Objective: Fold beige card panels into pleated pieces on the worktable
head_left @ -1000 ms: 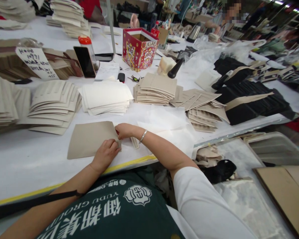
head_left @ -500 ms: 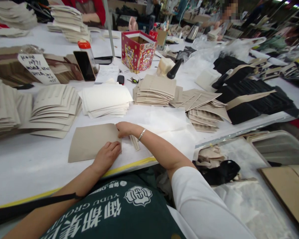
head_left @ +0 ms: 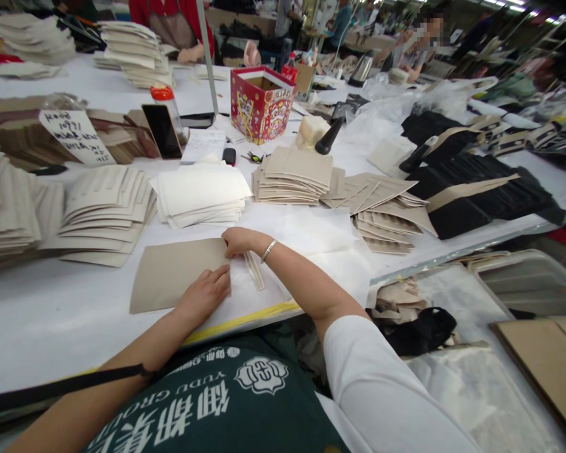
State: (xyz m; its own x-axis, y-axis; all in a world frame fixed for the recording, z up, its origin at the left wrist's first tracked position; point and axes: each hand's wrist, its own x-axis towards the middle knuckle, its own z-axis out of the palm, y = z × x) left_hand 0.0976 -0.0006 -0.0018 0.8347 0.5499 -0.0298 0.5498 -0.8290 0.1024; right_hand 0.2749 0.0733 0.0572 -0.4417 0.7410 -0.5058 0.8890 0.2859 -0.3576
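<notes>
A flat beige panel (head_left: 172,277) lies on the white table near its yellow-taped front edge. My left hand (head_left: 207,290) rests on the lower right part of this panel, its fingers together near the right edge; whether they grip it does not show. At the panel's top right corner, my right hand (head_left: 237,241) is closed in a pinch on the edge. A narrow pale strip (head_left: 255,272) lies just below my right wrist. Beyond the panel are a stack of white sheets (head_left: 200,194) and a stack of beige pieces (head_left: 292,176).
More beige stacks (head_left: 106,207) stand at the left. A red box (head_left: 263,107), a phone (head_left: 163,132) and a black cone (head_left: 330,135) are farther back. Black pieces (head_left: 490,195) lie at the right. A person in red (head_left: 172,28) is across the table.
Both hands stay at the panel's right edge, almost unmoved. The whole view has shifted slightly, and more of the person in red shows.
</notes>
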